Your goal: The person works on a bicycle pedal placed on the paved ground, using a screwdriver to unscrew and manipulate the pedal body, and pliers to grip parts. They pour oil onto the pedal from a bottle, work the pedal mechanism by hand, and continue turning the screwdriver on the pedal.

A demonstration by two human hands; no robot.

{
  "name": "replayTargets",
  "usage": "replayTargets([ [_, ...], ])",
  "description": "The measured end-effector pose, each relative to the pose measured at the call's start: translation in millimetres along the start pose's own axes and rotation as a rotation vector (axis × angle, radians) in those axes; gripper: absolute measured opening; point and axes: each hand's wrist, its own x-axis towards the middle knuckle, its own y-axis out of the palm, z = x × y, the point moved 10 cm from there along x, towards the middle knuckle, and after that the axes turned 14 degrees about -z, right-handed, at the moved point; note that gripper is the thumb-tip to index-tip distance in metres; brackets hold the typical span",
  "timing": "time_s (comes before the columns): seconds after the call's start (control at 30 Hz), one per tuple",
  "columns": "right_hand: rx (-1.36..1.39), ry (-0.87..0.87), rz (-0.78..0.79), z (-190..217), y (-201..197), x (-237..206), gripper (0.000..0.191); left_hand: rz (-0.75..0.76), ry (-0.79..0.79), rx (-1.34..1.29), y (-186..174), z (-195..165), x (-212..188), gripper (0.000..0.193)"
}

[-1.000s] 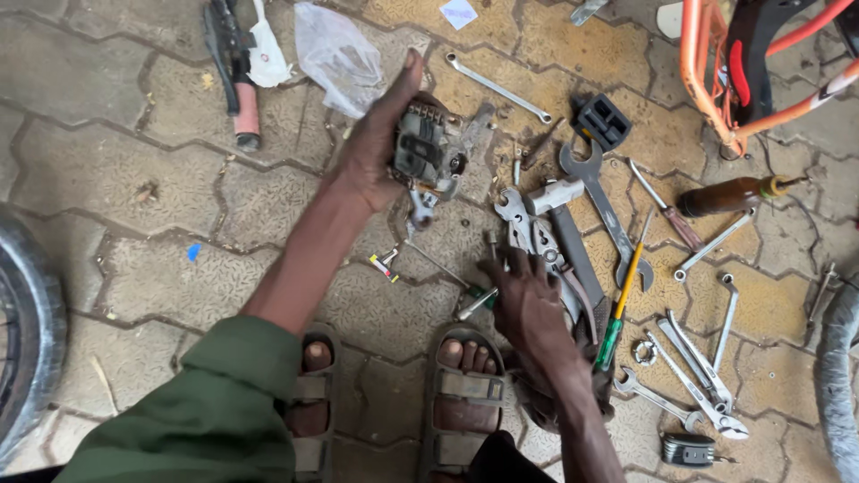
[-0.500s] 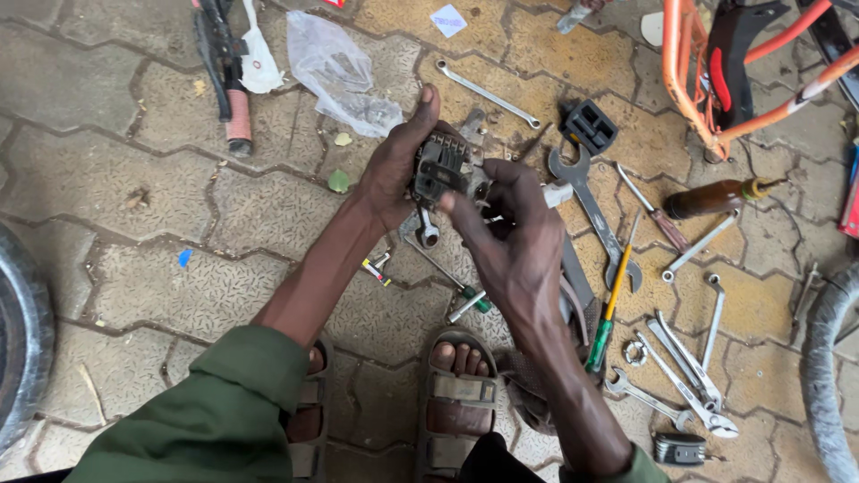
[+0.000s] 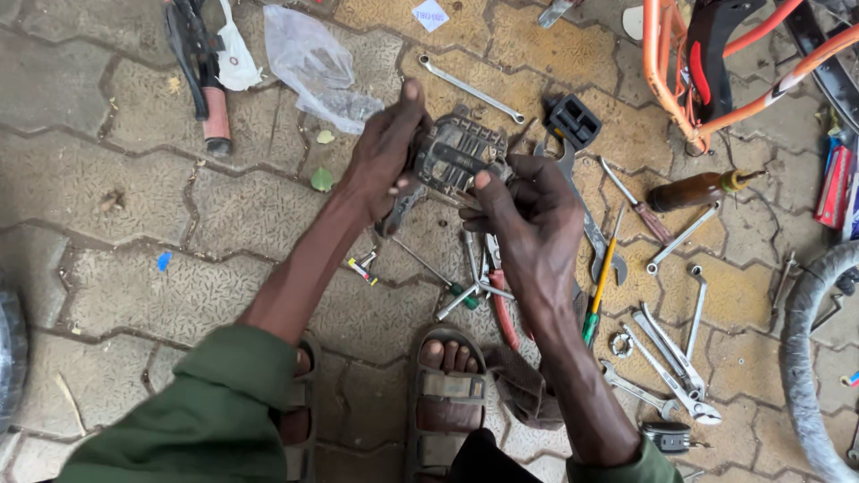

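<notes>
Hands, left (image 3: 380,156) and right (image 3: 528,210), hold bicycle pedal (image 3: 456,152)

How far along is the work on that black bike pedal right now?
Already done: the black metal bicycle pedal is off any bike and lifted above the paving. In hand: the left hand grips its left end and the right hand its right end, thumb on the edge. Left: no tool is on it yet; the long silver spanner and yellow-handled screwdriver lie untouched on the ground.
</notes>
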Motion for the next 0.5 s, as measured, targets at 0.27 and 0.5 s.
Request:
replayTargets([
  [0.27,-0.309,-0.788,0.059,28.4,2.6,-31.6,0.02,0.055,0.366,0.263,10.0,-59.2,13.4,0.066],
  [0.5,0.022,-0.463,0.06,12.0,-5.4,-19.5,0.059,0.062,0.475,0.24,30.6,-58.7,3.5,0.058],
])
